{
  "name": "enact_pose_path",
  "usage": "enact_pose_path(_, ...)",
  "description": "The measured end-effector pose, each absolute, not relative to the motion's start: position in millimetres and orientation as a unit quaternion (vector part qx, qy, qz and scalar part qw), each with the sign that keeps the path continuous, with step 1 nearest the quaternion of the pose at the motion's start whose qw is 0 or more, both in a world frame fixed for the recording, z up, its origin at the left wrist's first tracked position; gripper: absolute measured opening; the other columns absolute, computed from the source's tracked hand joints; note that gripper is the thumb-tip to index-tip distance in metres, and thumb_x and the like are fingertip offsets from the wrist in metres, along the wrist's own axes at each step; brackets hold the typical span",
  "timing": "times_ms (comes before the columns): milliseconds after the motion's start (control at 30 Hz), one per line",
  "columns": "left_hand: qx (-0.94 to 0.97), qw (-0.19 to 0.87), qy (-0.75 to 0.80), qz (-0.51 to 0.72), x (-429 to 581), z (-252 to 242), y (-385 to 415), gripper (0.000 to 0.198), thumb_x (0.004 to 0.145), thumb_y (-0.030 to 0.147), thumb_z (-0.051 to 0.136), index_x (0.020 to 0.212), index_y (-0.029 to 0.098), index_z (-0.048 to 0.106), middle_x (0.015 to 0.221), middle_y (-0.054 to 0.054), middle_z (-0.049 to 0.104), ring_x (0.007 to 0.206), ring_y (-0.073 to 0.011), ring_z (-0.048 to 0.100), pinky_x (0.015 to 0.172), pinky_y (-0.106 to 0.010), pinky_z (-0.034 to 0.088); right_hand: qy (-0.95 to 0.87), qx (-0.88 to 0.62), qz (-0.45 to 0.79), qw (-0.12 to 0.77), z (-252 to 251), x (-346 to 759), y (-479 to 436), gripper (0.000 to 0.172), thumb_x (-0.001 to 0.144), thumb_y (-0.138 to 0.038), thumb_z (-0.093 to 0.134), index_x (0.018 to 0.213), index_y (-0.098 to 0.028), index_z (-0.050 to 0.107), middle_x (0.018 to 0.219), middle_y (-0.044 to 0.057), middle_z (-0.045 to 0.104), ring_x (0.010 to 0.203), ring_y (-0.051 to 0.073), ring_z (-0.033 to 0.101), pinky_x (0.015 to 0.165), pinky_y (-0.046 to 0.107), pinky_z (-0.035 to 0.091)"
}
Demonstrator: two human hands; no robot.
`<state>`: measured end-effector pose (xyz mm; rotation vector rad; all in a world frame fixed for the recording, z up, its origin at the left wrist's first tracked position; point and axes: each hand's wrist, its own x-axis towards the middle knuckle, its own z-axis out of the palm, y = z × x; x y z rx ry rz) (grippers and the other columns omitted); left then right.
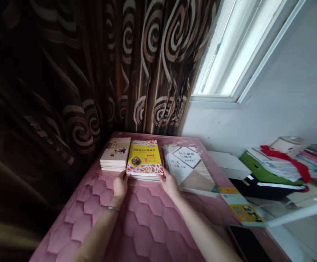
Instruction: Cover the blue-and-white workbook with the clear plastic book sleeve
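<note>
A yellow book (144, 157) with an orange-and-white patterned border lies face up on top of other books, on the pink quilted surface (144, 214). My left hand (120, 185) is closed on its lower left corner, with a silver bracelet at the wrist. At the lower right corner, the fingers of my right hand (169, 182) close on the same book. Close by on the left is a stack of cream-coloured books (116, 153). To the right lies a large workbook (187, 167) with a white, grey and brown cover, on top of others.
A black phone (248, 243) and a yellow panda-print item (246, 213) lie at the right edge. Beyond are a white box (228, 163) and a green container (259, 169) of papers. Dark patterned curtains (147, 65) hang behind, beside a window (229, 51).
</note>
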<state>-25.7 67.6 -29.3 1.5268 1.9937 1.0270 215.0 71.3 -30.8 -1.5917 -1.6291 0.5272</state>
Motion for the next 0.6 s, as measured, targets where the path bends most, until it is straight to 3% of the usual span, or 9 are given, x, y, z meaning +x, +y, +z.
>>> enact_pose_path(300, 0.568, 0.226, 0.700, 0.370, -30.5, -35.6, 69.2, 0.037, 0.086, 0.024, 0.062, 0.122, 0.016, 0.062, 0.104, -0.010, 0.074, 0.098, -0.0213, 0.069, 0.083, -0.027, 0.050, -0.655, -0.632, 0.182, 0.372, -19.0, 212.8, 65.3, 0.040, 0.085, -0.025, 0.057, 0.124, -0.018, 0.061, 0.101, 0.008, 0.075, 0.088, 0.022, 0.071, 0.075, 0.027, 0.053)
enact_pose_path(600, 0.576, 0.198, 0.708, 0.357, -32.7, -36.0, 72.8, 0.034, 0.085, 0.017, 0.060, 0.118, 0.018, 0.064, 0.103, -0.009, 0.074, 0.096, -0.0222, 0.070, 0.085, -0.030, 0.051, -0.646, -0.656, 0.185, 0.343, -32.3, 212.4, 66.2, 0.048, 0.076, -0.017, 0.064, 0.124, -0.022, 0.058, 0.104, 0.006, 0.074, 0.092, 0.021, 0.070, 0.082, 0.028, 0.052)
